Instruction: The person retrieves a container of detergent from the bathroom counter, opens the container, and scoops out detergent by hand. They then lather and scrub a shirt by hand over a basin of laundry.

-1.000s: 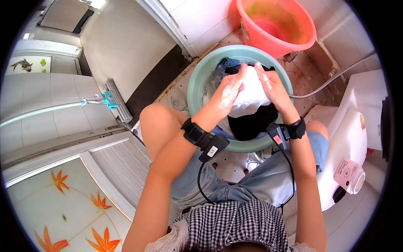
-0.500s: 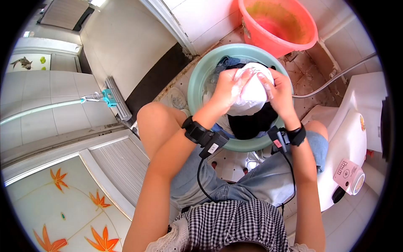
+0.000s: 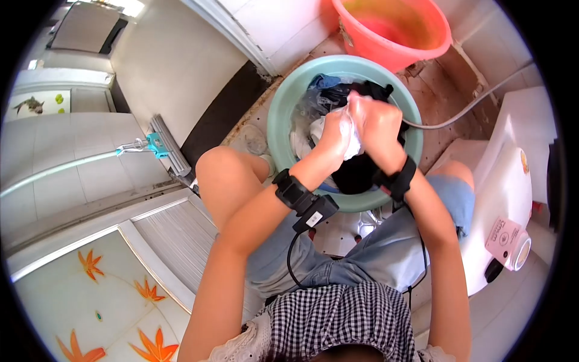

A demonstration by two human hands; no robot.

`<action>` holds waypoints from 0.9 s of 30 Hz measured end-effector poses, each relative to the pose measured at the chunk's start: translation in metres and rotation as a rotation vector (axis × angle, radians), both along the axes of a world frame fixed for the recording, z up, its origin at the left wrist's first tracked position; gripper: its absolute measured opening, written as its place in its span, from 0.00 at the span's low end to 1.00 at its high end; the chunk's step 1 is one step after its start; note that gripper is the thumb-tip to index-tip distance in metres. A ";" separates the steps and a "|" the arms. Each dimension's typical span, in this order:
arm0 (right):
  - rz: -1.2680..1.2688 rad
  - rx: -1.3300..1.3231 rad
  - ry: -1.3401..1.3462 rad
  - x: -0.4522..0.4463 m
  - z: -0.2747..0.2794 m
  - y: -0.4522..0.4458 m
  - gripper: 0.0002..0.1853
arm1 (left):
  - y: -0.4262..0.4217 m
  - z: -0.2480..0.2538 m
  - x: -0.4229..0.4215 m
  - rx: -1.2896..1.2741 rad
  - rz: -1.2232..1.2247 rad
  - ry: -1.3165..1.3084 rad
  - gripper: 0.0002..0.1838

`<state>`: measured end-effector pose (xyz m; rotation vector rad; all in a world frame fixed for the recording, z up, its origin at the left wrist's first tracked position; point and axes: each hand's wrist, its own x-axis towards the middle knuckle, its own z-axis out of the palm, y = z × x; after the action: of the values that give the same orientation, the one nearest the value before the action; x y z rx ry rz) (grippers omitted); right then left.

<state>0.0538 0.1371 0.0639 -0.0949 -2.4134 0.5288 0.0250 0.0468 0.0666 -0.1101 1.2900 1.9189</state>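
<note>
Both of my hands are closed on a wet, soapy white cloth above a green basin. My left hand grips it on the left, and my right hand presses up close against it on the right, slightly smeared by motion. Most of the cloth is hidden inside my fists, so I cannot tell what garment it is. Below my hands, dark clothes and a piece of blue denim lie in sudsy water in the basin.
A red bucket stands just beyond the basin, with a grey hose running to its right. On the right, a pink-labelled jar rests by the white fixture. A mop leans at the left near the doorway.
The white cloth was spread and bulging between my hands; now it is bunched up small inside them. My right hand has turned over and come against the left.
</note>
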 end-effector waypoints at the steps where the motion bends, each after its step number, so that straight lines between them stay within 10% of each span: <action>1: -0.088 -0.046 -0.013 -0.005 -0.004 0.008 0.19 | -0.002 -0.013 0.005 -0.010 -0.012 0.135 0.16; 5: 0.078 -0.029 0.075 0.013 0.000 -0.018 0.17 | 0.000 -0.045 -0.015 0.242 0.020 -0.390 0.14; 10: -0.121 -0.095 0.007 -0.008 -0.003 0.014 0.19 | 0.001 -0.009 0.006 -0.052 -0.044 0.003 0.17; 14: 0.115 -0.073 0.013 0.021 0.000 -0.022 0.15 | -0.004 -0.016 -0.021 0.090 0.053 -0.305 0.17; 15: 0.135 -0.079 0.032 0.021 -0.001 -0.022 0.16 | -0.012 -0.017 -0.040 0.171 -0.207 -0.202 0.16; 27: -0.029 0.019 0.042 0.007 -0.004 0.003 0.12 | 0.006 0.002 0.002 0.050 0.061 -0.135 0.14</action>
<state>0.0610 0.1404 0.0596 -0.1091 -2.3718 0.4895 0.0270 0.0527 0.0684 -0.2514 1.1598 1.9587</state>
